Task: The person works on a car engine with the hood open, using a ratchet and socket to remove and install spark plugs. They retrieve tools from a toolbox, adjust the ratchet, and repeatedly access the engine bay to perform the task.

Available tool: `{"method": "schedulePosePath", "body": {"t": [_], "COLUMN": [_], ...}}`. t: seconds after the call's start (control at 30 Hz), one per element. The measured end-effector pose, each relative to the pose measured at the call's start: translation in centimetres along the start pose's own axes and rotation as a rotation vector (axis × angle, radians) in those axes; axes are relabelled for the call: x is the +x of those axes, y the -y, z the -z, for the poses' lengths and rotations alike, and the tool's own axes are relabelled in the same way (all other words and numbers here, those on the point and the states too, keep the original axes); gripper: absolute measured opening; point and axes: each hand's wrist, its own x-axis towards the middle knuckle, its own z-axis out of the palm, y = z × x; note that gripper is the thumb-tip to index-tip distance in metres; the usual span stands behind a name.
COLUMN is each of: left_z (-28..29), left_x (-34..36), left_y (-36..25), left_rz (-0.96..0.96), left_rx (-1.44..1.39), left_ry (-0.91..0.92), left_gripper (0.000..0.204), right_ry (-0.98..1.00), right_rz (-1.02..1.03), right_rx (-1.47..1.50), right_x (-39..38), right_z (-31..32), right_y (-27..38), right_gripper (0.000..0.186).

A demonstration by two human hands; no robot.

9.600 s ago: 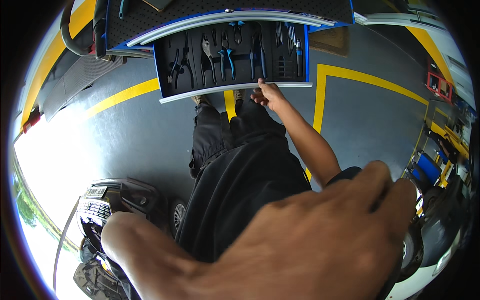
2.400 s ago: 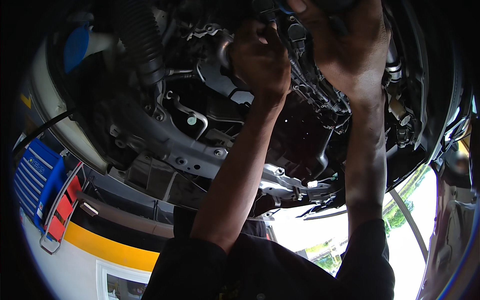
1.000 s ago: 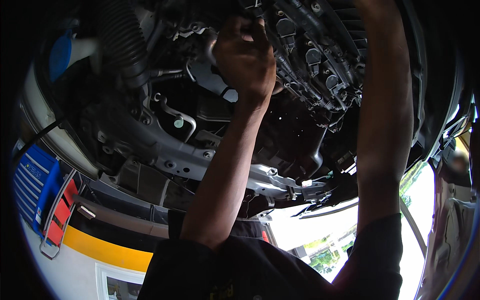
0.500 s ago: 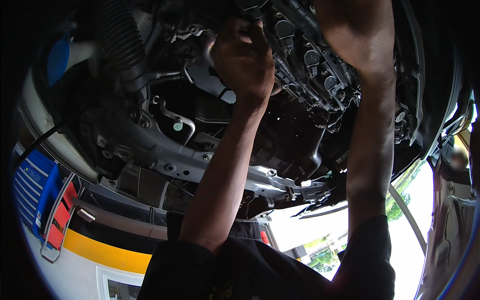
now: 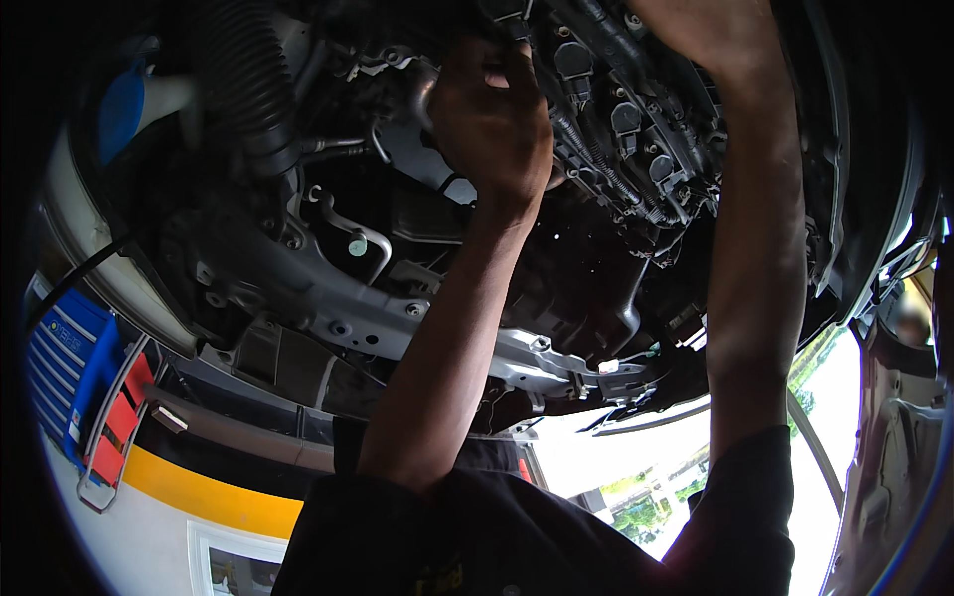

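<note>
My left hand [image 5: 489,124] is raised into the car's engine bay, fingers curled closed at a small black fitting [image 5: 507,18] near the top edge; what exactly they grip is hidden. To its right, my right hand [image 5: 711,30] is cut off by the upper edge, its fingers out of sight. Between the two lie black coil connectors [image 5: 571,60] and a corrugated wiring sleeve [image 5: 611,174]. A ribbed black hose [image 5: 248,94] runs left of my left hand, and a bent metal pipe [image 5: 373,243] sits below it.
A metal crossmember [image 5: 353,333] spans below the engine. A blue cap [image 5: 121,114] is at upper left. Beyond the car's edge stand a blue tool chest [image 5: 65,358] and a red-panelled rack [image 5: 119,422]. A bright doorway [image 5: 805,477] is at lower right.
From the tool drawer in the oldest frame, the view has changed to the engine bay. Over the last half second my right hand moved up, partly out of frame; my left hand stayed in place.
</note>
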Motion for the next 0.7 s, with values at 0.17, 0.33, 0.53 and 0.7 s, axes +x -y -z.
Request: {"method": "schedulePosePath", "body": {"t": [0.17,0.33,0.53,0.7], "left_z": [-0.4,-0.2,0.0,0.0], "left_x": [-0.1,-0.2,-0.1,-0.2], "left_y": [0.8,1.1,1.0,0.1], "left_rz": [0.037,0.014,0.033,0.057], "left_rx": [-0.052,0.006,0.001,0.024], "left_ry": [-0.016,-0.006,0.024,-0.025], "left_gripper": [0.015,0.015,0.008,0.015], "right_ry": [-0.127,-0.196,-0.091,0.188], "right_rz": [0.132,0.306,0.177,0.062], "right_rx": [0.233,0.105,0.065,-0.290], "right_x": [-2.1,-2.2,-2.7,-0.3], "right_z": [-0.6,-1.9,-2.3,-0.6], "right_y": [-0.7,-1.2,0.1,1.2], "right_gripper": [0.032,0.032,0.038,0.035]}}
